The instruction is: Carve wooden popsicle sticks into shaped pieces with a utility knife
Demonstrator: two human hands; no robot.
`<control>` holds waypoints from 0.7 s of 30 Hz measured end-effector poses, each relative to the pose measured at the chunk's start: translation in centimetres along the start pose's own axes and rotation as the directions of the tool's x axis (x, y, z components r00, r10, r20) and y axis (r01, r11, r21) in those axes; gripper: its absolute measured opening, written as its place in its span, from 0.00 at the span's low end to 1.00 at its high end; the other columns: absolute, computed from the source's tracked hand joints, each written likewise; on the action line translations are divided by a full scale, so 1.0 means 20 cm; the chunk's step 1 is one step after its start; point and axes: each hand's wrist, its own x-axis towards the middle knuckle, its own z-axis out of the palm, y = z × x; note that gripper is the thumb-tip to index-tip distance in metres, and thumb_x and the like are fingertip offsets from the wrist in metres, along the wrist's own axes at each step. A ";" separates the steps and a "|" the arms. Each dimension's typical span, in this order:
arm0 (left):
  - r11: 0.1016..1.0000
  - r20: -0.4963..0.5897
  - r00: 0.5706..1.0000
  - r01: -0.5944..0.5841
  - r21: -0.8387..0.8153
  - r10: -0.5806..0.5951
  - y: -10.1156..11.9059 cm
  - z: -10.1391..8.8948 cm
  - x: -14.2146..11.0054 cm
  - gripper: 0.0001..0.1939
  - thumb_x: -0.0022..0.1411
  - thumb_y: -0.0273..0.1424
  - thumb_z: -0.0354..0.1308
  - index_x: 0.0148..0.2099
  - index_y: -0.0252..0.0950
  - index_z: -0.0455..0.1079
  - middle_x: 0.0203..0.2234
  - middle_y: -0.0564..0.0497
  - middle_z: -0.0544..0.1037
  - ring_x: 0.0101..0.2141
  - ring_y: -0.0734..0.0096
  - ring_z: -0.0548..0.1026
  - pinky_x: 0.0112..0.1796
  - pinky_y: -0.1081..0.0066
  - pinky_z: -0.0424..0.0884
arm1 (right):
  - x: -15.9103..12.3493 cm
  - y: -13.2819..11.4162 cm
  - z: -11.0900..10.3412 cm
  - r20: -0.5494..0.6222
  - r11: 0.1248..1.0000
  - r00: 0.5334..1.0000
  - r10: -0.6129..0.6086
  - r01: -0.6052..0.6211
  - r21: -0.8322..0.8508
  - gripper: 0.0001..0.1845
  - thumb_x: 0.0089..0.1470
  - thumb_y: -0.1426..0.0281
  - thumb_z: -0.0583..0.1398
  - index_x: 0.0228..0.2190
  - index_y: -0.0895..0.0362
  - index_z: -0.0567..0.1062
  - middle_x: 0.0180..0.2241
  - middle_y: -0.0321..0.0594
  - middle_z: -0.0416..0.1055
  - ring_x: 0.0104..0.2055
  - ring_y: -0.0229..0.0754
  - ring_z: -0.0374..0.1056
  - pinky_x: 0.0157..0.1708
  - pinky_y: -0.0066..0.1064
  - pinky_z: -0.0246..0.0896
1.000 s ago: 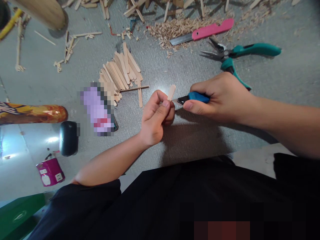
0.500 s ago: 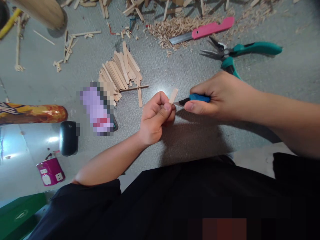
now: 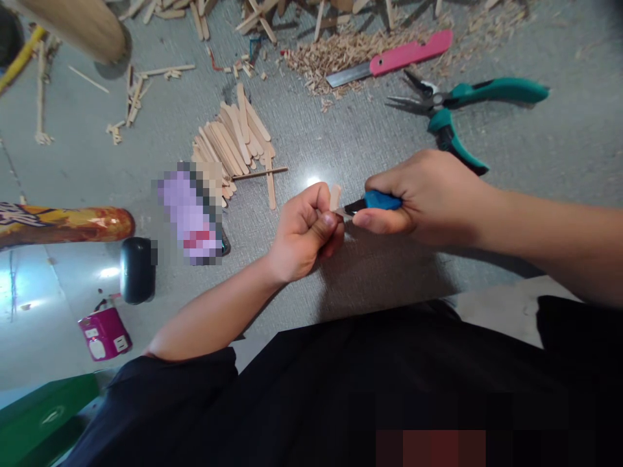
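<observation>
Between the thumb and curled fingers of my left hand (image 3: pixel 306 227) a pale wooden craft stick (image 3: pixel 335 196) is pinched, one end poking up. My right hand (image 3: pixel 418 194) is wrapped round a blue-handled utility knife (image 3: pixel 382 200). The knife's blade meets the stick right by my left thumb; the fingers hide the exact contact. Left of my hands a heap of craft sticks (image 3: pixel 226 143) lies on the grey table (image 3: pixel 311 298). Beyond my right hand rest teal-handled pliers (image 3: pixel 438 100), jaws apart.
At the back, a pink cutter (image 3: pixel 411 53) with its blade out lies by a pile of wood chips (image 3: pixel 335 55). To the left are a blurred purple phone-like item (image 3: pixel 187 211), an orange tube (image 3: pixel 68 224), a dark case (image 3: pixel 137 269) and a magenta plug adapter (image 3: pixel 104 334).
My right hand has shifted slightly left and down, bringing the blade onto the stick at my left thumb. Less of the stick shows, and it stands more upright.
</observation>
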 end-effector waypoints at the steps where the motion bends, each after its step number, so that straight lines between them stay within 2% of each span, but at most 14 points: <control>1: 1.000 -0.013 1.000 0.006 0.006 -0.006 0.00 0.00 0.00 0.27 0.74 0.48 0.71 0.38 0.42 0.58 0.16 0.63 0.69 0.13 0.83 0.60 0.18 0.81 0.58 | 0.00 0.00 0.00 0.000 1.000 1.000 0.007 -0.007 -0.003 0.46 0.62 0.22 0.52 0.20 0.51 0.62 0.16 0.35 0.55 0.21 0.40 0.51 0.30 0.38 0.40; 10: 0.993 -0.095 0.992 0.075 -0.095 -0.084 0.00 0.01 0.01 0.28 0.73 0.51 0.73 0.38 0.42 0.59 0.19 0.58 0.80 0.14 0.74 0.73 0.18 0.78 0.64 | 0.00 -0.01 0.00 -0.095 0.994 0.995 0.039 -0.048 -0.096 0.40 0.64 0.29 0.58 0.24 0.51 0.67 0.20 0.38 0.63 0.26 0.44 0.59 0.32 0.40 0.42; 15: 0.981 -0.117 0.984 0.117 -0.155 -0.135 -0.01 0.00 0.00 0.28 0.72 0.52 0.73 0.40 0.42 0.59 0.22 0.56 0.84 0.16 0.69 0.78 0.19 0.76 0.65 | -0.01 0.00 0.01 -0.214 0.983 0.977 0.002 -0.042 -0.181 0.42 0.64 0.26 0.54 0.27 0.52 0.69 0.25 0.42 0.68 0.30 0.47 0.62 0.33 0.41 0.42; 21: 0.986 -0.108 0.989 0.087 -0.145 -0.103 -0.01 -0.01 0.00 0.23 0.78 0.48 0.68 0.41 0.42 0.60 0.23 0.56 0.85 0.18 0.68 0.81 0.19 0.75 0.69 | -0.01 0.01 0.03 -0.246 0.982 0.969 -0.018 -0.029 -0.189 0.43 0.65 0.26 0.52 0.27 0.52 0.71 0.25 0.43 0.70 0.30 0.47 0.64 0.32 0.41 0.42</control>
